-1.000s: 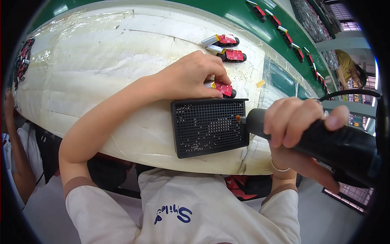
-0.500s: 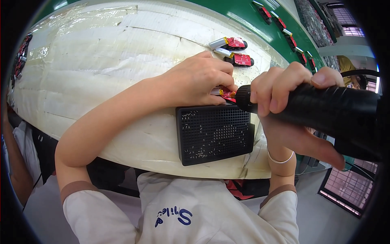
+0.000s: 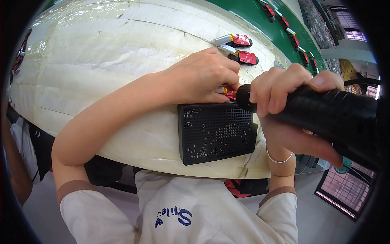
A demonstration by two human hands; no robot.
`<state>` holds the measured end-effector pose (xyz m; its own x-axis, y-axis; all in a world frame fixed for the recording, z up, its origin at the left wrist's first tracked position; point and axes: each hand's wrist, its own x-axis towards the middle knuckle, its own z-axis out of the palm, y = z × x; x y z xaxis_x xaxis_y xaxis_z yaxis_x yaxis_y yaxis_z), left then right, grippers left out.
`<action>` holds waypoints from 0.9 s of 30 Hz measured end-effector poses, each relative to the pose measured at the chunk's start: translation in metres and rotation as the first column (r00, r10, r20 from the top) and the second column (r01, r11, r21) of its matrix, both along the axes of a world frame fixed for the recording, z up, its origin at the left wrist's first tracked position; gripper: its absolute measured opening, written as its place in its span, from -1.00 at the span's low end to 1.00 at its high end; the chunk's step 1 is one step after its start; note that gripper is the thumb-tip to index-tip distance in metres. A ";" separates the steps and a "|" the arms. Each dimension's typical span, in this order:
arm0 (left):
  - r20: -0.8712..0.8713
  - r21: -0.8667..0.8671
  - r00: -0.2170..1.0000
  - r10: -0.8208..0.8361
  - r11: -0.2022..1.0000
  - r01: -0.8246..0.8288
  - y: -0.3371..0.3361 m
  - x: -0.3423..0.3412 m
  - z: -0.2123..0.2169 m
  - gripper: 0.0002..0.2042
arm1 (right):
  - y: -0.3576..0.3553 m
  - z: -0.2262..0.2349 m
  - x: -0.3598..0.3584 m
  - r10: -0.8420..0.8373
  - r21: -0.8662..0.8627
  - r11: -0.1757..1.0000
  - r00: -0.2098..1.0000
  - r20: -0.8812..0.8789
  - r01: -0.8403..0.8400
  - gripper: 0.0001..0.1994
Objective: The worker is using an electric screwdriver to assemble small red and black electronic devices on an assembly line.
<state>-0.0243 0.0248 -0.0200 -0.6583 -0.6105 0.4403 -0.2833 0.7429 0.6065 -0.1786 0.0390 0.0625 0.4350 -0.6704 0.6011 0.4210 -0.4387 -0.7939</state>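
L hand (image 3: 209, 77): thumb & fingers pinched a red module (image 3: 230, 92); nearer of the two, in direct contact.
R hand (image 3: 286, 129): fingers wrapped round a black handheld driver (image 3: 333, 110), nose aimed L.
Module spot: just past far edge of black perforated tray (image 3: 223, 114), at R side of L fingertips, silver-yellow end facing L.
Long axis: module ran approx. L–R, roughly in line w/ the driver's barrel.
Driver nose: overlapped module's R part in view; whether tip touched, couldn't tell.
Nearby: two more red modules (image 3: 244, 58) lay beyond L hand on pale tabletop (image 3: 113, 81); tiny screw-like pcs (image 3: 229, 131) dotted the tray.
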 end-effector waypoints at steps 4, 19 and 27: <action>0.019 0.029 0.999 -0.030 0.999 0.029 -0.001 0.002 -0.003 -0.74 | 0.002 0.002 -0.002 -0.010 -0.042 0.999 0.996 -0.092 0.006 0.00; -0.041 0.030 0.999 -0.023 0.999 0.024 0.000 0.006 -0.002 -0.72 | 0.028 -0.004 -0.021 0.073 0.059 0.996 0.997 -0.029 -0.071 -0.23; -0.073 0.050 0.996 -0.045 0.998 0.049 -0.001 0.009 -0.002 -0.73 | 0.027 -0.006 -0.020 0.095 0.029 0.995 0.995 -0.025 -0.094 -0.24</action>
<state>-0.0148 0.0235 -0.0219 -0.6547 -0.6029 0.4560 -0.2030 0.7213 0.6622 -0.1983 0.0664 0.0569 0.5123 -0.6421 0.5704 0.4385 -0.3755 -0.8165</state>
